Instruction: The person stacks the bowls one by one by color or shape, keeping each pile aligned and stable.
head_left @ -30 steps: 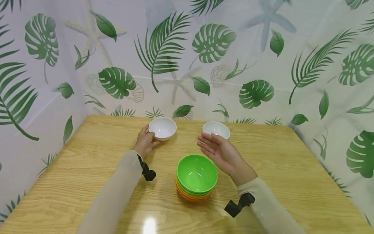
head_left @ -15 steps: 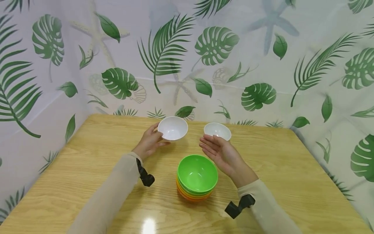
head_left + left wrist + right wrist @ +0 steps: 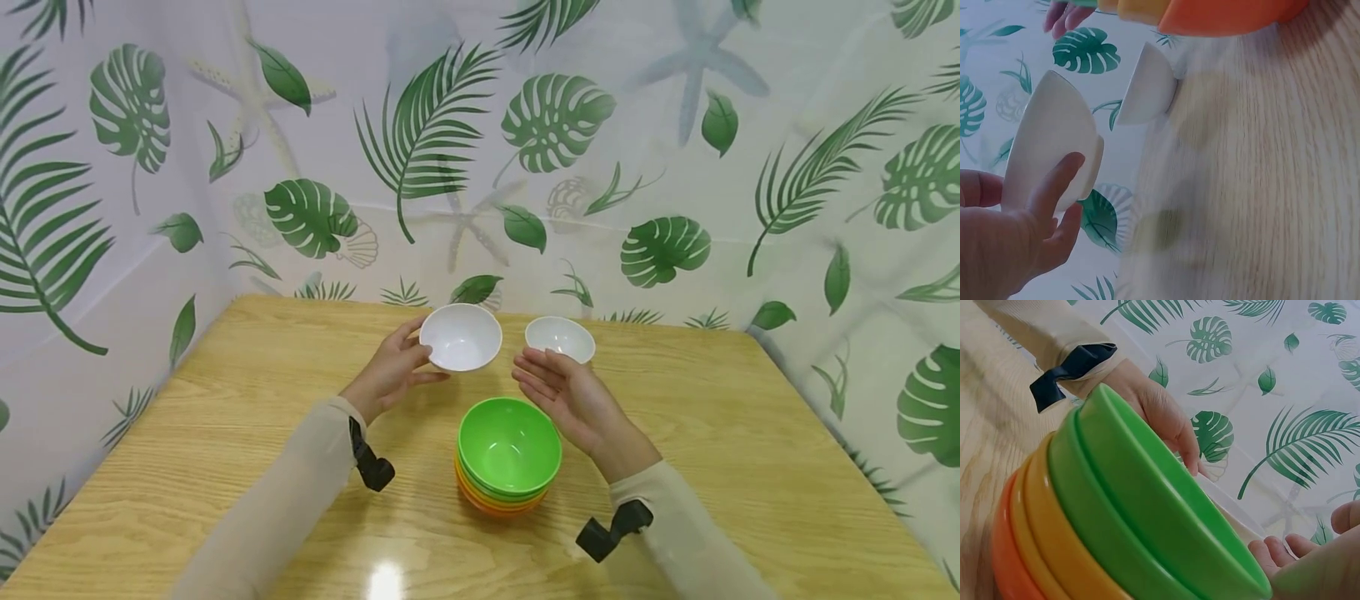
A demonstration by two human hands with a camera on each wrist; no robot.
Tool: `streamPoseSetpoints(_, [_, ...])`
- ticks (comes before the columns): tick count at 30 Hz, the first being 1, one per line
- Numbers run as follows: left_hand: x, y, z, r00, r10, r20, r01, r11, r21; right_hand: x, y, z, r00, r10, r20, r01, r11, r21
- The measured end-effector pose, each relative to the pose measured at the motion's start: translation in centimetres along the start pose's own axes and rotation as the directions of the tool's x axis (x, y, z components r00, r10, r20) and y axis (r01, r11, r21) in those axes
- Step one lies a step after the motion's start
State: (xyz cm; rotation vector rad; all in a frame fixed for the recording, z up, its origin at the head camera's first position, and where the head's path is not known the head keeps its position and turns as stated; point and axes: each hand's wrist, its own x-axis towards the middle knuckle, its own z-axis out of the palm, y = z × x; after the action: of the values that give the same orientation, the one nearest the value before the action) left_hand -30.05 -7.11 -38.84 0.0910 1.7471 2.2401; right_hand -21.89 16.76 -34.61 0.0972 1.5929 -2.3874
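Note:
My left hand point(image 3: 393, 367) grips a white bowl point(image 3: 461, 337) by its left side, with the thumb at the rim. In the left wrist view this bowl point(image 3: 1054, 140) is raised off the table, its foot between the fingers. A stack of nested bowls point(image 3: 510, 446) stands at the middle of the table, green on top, yellow and orange below. My right hand point(image 3: 576, 402) is held beside the stack with its fingers straight and the palm turned left, holding nothing. Just behind its fingertips sits a second white bowl point(image 3: 558, 333), partly covered by them.
The wooden table point(image 3: 750, 467) runs back to a white curtain point(image 3: 570, 250) printed with green leaves and starfish. Black wrist mounts sit on both sleeves, the right mount point(image 3: 615, 529) just to the right of the stack.
My left hand has lifted the white bowl and carried it right and closer, to behind the stack. The right hand has hardly moved; the second white bowl and the stack stay in place.

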Motion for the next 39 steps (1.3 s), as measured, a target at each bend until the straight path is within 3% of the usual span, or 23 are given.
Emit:
streamPoseSetpoints(9, [-1.3, 0.6, 1.2, 0.994, 0.034, 0.104, -0.039, 0.998, 0.042, -0.1, 0.2, 0.1, 1.000, -0.011, -0.003, 0.011, 1.000, -0.015])
streamPoseSetpoints(28, [-3.2, 1.8, 3.3, 0.974, 0.069, 0.214, -0.080, 0.996, 0.044, -0.4, 0.4, 0.2, 0.998, -0.064, 0.000, 0.064, 0.997, 0.039])
streamPoseSetpoints(32, [-3.9, 2.1, 3.9, 0.967, 0.087, 0.241, -0.101, 0.994, 0.045, -0.8, 0.5, 0.3, 0.994, -0.109, 0.004, 0.109, 0.994, 0.009])
streamPoseSetpoints(35, [-4.5, 2.5, 4.3, 0.956, 0.104, 0.276, -0.119, 0.992, 0.038, -1.1, 0.6, 0.3, 0.987, -0.159, 0.028, 0.160, 0.985, -0.067])
streamPoseSetpoints(39, [-5.2, 3.1, 4.8, 0.944, 0.120, 0.307, -0.137, 0.990, 0.034, -1.6, 0.8, 0.0, 0.969, -0.231, 0.085, 0.244, 0.947, -0.209])
